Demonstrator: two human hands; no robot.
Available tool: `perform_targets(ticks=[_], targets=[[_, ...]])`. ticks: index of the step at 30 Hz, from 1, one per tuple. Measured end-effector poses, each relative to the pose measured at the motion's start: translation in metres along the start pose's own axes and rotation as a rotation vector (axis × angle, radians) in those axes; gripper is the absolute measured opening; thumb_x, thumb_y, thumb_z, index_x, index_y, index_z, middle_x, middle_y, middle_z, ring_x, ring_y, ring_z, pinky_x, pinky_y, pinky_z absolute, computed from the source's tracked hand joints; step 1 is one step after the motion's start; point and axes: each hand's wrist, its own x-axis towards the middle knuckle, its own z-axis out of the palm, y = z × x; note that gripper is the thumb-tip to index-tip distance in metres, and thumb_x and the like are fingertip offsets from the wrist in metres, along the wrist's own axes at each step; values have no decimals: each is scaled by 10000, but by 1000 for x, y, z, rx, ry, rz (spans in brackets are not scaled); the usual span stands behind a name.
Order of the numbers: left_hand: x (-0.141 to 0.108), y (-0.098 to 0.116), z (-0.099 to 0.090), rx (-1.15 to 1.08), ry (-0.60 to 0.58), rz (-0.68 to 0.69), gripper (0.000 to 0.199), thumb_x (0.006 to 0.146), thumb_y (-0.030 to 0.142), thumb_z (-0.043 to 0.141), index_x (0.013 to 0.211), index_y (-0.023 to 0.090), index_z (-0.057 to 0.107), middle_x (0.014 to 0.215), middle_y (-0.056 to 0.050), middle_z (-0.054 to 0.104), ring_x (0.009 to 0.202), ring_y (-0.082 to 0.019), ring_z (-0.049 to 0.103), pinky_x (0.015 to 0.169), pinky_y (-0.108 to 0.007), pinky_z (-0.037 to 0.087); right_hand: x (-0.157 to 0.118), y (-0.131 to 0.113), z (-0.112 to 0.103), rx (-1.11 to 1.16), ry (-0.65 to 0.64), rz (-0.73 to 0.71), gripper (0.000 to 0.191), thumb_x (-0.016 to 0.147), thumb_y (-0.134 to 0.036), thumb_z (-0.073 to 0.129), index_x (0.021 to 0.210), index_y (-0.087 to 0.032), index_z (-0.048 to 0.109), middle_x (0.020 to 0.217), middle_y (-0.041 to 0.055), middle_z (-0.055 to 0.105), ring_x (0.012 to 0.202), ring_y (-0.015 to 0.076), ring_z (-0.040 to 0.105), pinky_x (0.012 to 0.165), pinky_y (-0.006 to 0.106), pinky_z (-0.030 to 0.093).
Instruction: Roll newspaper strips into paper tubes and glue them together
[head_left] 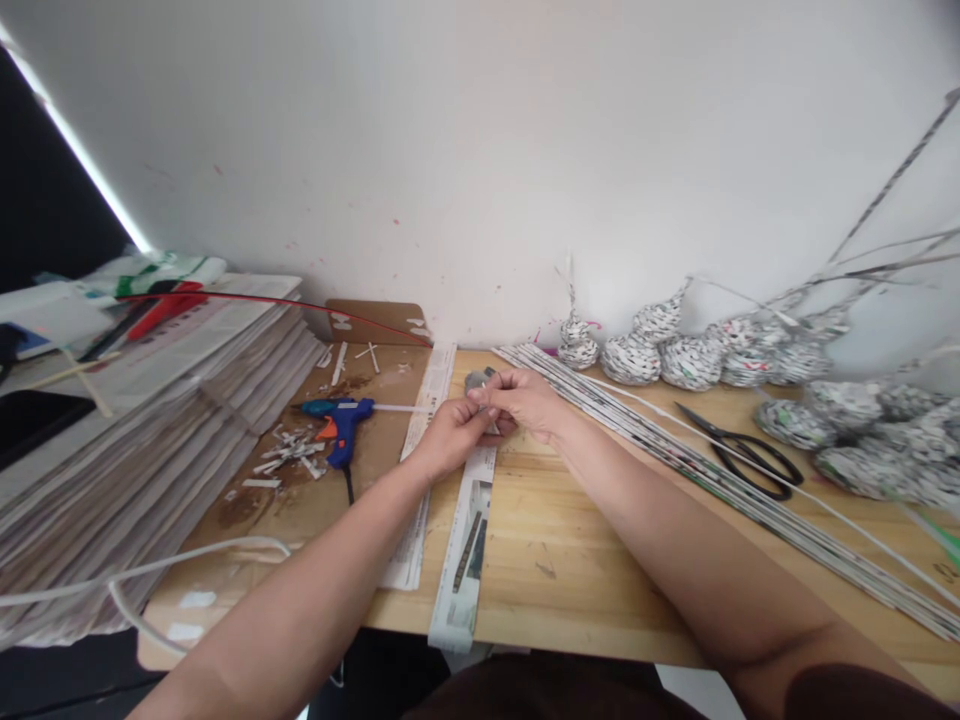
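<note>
A long newspaper strip (pixel 454 570) lies lengthwise on the wooden table, its near end hanging over the front edge. At its far end my left hand (pixel 456 432) and my right hand (pixel 525 402) meet, fingertips almost touching. Both hands are closed in a pinch on the paper there. Part of the strip's grey printed end (pixel 475 380) shows above the fingers; the exact fold or roll is hidden by them. Left of this strip, partly under my left forearm, are more newspaper strips (pixel 411 540).
A blue glue gun (pixel 345 425) rests on stained cardboard (pixel 300 505) beside white scraps (pixel 289 455). Stacked newspapers (pixel 150 430) stand at left. Rolled paper sticks (pixel 675 465), black scissors (pixel 750 465) and several woven paper gourds (pixel 690 360) are at right. A wall closes off the back.
</note>
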Motion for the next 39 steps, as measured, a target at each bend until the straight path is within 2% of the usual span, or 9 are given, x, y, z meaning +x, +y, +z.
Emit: perform_targets(ticks=[7, 12, 17, 22, 24, 27, 34, 39], targets=[[-1, 2, 0, -63, -17, -42, 366, 736, 436, 699, 831, 83, 695, 816, -104, 713, 774, -179, 665, 754, -342, 558, 0, -4, -11, -118, -128, -101, 369, 624, -442, 777, 773, -127, 654, 534, -39, 556, 422, 56, 437, 399, 186, 317], [-1, 1, -2, -51, -79, -108, 368, 689, 316, 759, 978, 106, 669, 798, -65, 707, 768, -152, 663, 743, -295, 549, 1, -7, -15, -109, -116, -125, 324, 635, -415, 773, 718, -118, 672, 509, -35, 545, 443, 58, 430, 433, 197, 316], [-2, 0, -4, 18, -104, -196, 372, 687, 307, 758, 983, 111, 647, 768, -67, 707, 729, -161, 666, 687, -306, 555, 3, -2, -12, -88, -50, -123, 312, 604, -392, 792, 644, -120, 644, 476, -33, 541, 403, 54, 410, 413, 204, 281], [-4, 5, -3, -56, -69, -207, 436, 635, 282, 800, 1025, 148, 659, 923, -77, 704, 858, -187, 656, 695, -319, 567, 3, -3, -11, -93, -52, -114, 308, 610, -396, 789, 668, -129, 646, 476, -42, 518, 404, 51, 397, 396, 190, 288], [-3, 6, -3, -106, 4, -180, 415, 625, 295, 808, 992, 150, 680, 951, -76, 697, 878, -183, 650, 702, -304, 566, 2, -4, -10, -95, -49, -118, 309, 602, -392, 795, 646, -133, 631, 464, -41, 513, 404, 60, 417, 396, 195, 323], [-1, 5, -3, -138, 83, -167, 355, 629, 346, 802, 883, 117, 705, 879, -81, 700, 806, -162, 655, 711, -295, 563, 3, -2, -9, -91, -25, -97, 318, 585, -395, 802, 623, -134, 625, 472, -23, 538, 404, 81, 452, 393, 215, 359], [-2, 1, -1, -19, 27, -187, 338, 572, 299, 831, 837, 129, 707, 756, -26, 692, 697, -130, 648, 723, -289, 556, 4, -3, -10, -69, 23, -91, 303, 574, -385, 800, 626, -123, 655, 489, -20, 556, 426, 70, 448, 422, 212, 312], [-4, 1, -2, 88, -43, -254, 298, 602, 296, 807, 815, 134, 678, 720, -30, 677, 670, -153, 644, 580, -261, 551, 5, -2, -11, -97, 26, -110, 303, 561, -372, 813, 622, -122, 654, 510, -19, 564, 471, 81, 482, 461, 218, 339]])
